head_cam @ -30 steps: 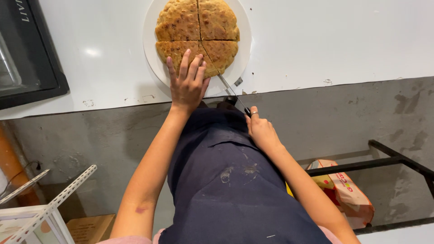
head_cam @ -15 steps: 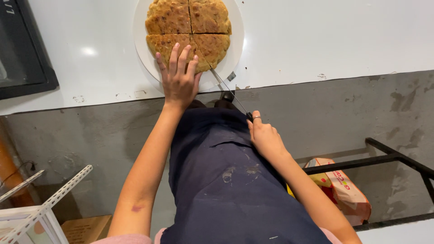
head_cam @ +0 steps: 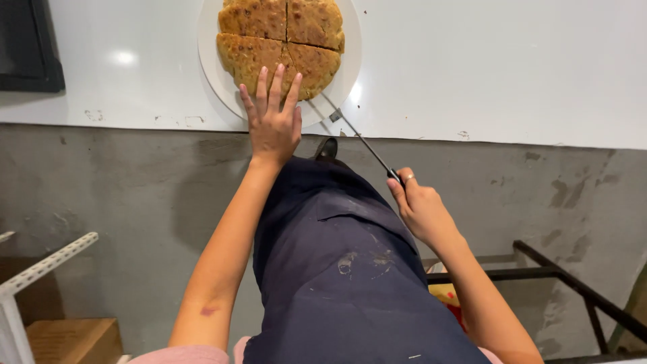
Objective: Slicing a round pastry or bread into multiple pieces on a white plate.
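A: So where's the flatbread (head_cam: 280,44) at?

B: On a white plate (head_cam: 210,64) at 12 o'clock on the white surface (head_cam: 485,67), cut in four. Left hand (head_cam: 273,121) lies flat, fingers spread, on the near quarter.

A: And the right hand (head_cam: 419,209)?

B: At 3 o'clock, wrapped around a knife (head_cam: 357,135) handle, blade tip reaching the plate's near rim.

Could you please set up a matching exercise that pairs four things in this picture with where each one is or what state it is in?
Things:
1. flatbread
2. plate
3. knife
4. left hand

States:
a. held by the right hand
b. white, under the bread
c. cut into four pieces
d. fingers spread on the bread's near edge

Pairs: 1-c, 2-b, 3-a, 4-d
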